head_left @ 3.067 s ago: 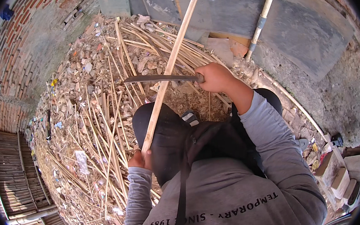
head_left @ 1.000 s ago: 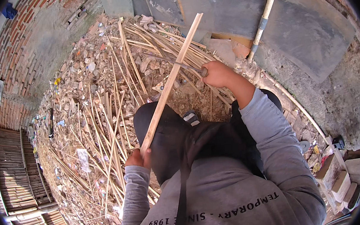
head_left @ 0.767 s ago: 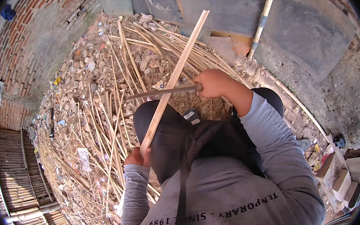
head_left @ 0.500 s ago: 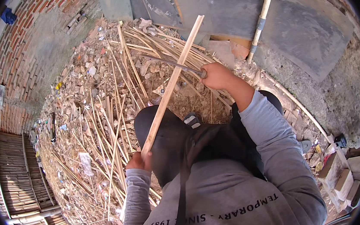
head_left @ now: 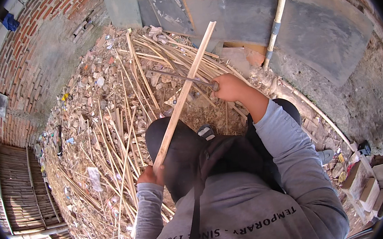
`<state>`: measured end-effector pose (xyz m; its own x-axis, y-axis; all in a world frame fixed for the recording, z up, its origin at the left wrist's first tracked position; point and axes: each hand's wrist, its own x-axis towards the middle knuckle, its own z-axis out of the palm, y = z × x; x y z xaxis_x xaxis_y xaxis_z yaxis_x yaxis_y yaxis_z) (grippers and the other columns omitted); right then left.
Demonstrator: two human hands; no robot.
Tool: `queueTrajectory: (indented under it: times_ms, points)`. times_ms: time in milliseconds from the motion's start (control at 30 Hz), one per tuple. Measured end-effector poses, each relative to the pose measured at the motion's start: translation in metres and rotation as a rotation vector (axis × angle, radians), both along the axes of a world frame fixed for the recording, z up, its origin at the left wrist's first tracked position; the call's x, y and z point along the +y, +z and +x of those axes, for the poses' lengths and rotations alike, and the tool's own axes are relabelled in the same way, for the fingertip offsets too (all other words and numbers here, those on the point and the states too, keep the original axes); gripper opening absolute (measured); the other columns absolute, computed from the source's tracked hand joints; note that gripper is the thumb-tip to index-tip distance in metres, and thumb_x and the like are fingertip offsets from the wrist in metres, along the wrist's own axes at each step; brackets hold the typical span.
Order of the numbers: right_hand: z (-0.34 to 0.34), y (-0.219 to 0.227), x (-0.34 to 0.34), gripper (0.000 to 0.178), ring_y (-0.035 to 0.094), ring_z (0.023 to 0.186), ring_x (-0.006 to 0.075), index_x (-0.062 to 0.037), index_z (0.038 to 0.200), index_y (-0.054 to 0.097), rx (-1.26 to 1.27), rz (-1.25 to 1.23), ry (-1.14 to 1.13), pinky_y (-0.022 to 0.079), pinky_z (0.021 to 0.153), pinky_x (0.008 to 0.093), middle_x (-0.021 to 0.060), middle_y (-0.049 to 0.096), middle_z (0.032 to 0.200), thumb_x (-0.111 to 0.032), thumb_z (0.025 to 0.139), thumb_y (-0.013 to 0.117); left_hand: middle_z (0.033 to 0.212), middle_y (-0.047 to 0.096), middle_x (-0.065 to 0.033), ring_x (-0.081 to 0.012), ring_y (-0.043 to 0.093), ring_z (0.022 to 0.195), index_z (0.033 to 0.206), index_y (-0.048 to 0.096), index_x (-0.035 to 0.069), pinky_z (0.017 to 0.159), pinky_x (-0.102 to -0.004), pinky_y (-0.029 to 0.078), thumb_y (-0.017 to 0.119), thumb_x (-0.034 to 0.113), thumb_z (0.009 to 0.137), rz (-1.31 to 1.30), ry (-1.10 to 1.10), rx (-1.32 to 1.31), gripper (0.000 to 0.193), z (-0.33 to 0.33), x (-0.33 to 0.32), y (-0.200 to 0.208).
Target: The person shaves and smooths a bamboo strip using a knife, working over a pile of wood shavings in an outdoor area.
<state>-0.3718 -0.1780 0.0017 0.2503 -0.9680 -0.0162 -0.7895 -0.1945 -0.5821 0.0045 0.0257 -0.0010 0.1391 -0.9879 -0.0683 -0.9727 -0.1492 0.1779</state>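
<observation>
A long, pale split-bamboo strip (head_left: 176,114) slants up and away from my left knee, its lower end in the closed fingers of my left hand (head_left: 151,176). My right hand (head_left: 231,88) is wrapped around the handle of a long, thin, dark-bladed knife (head_left: 173,75). The blade points left and crosses the strip in its upper half. Whether its edge bites into the strip cannot be made out. Below the strip's middle lies my dark-trousered left knee (head_left: 167,135).
Many loose bamboo strips (head_left: 120,149) lie on rubble and litter ahead and to the left. Grey panels (head_left: 236,11) and an upright pale pipe (head_left: 278,16) stand beyond. A brick wall (head_left: 28,57) and a bamboo-slat screen (head_left: 15,182) are on the left; wooden blocks (head_left: 369,194) at right.
My right hand and the knife have shifted slightly toward me. The strip stays in my left hand at nearly the same slant. The whole view has moved a little.
</observation>
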Motion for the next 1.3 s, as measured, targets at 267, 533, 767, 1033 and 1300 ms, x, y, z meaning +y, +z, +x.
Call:
queueTrajectory:
  times_ms: [267,533,767,1033,1300]
  points:
    - [0.01,0.011,0.011,0.026,0.064,0.082,0.0376,-0.0107,0.093,0.069,0.047,0.042,0.204,0.051,0.071,0.0467,0.0157,0.068,0.082,-0.027,0.074,0.073,0.072,0.064,-0.0266,-0.0467,0.064,0.071,0.088,0.061,0.0,0.066,-0.0529,0.051,0.058,0.052,0.088,0.053,0.009,0.02,0.052,-0.002,0.0,0.005]
    - [-0.001,-0.003,0.004,0.031,0.064,0.083,0.0378,-0.0064,0.096,0.068,-0.062,-0.043,0.023,0.05,0.073,0.0461,0.0186,0.067,0.083,-0.028,0.075,0.073,0.073,0.064,-0.0269,-0.0461,0.064,0.071,0.088,0.061,0.0,0.067,-0.0534,0.051,0.055,0.052,0.089,0.078,0.006,-0.022,0.052,-0.006,-0.003,0.01]
    - [0.009,0.018,0.016,0.029,0.065,0.089,0.0354,-0.0106,0.096,0.07,0.096,0.031,0.157,0.051,0.077,0.046,0.0156,0.068,0.089,-0.03,0.075,0.073,0.071,0.064,-0.0264,-0.0458,0.064,0.07,0.085,0.06,0.0,0.065,-0.0532,0.051,0.055,0.051,0.089,0.035,-0.026,0.005,0.051,-0.006,0.0,0.01]
    - [-0.003,0.001,0.002,0.031,0.064,0.087,0.0377,-0.009,0.098,0.069,-0.013,0.004,-0.018,0.051,0.077,0.0456,0.0192,0.067,0.088,-0.031,0.076,0.074,0.071,0.064,-0.0258,-0.0456,0.064,0.07,0.083,0.059,0.0,0.065,-0.0521,0.051,0.057,0.05,0.088,0.016,-0.018,-0.004,0.05,-0.007,-0.001,0.008]
    - [0.003,0.007,0.009,0.029,0.064,0.085,0.0373,-0.0073,0.092,0.067,-0.009,0.035,0.046,0.05,0.075,0.0458,0.0179,0.066,0.084,-0.031,0.077,0.073,0.071,0.064,-0.026,-0.0456,0.064,0.07,0.08,0.06,0.0,0.065,-0.0519,0.051,0.057,0.05,0.088,-0.002,-0.022,0.013,0.051,-0.004,-0.002,0.002]
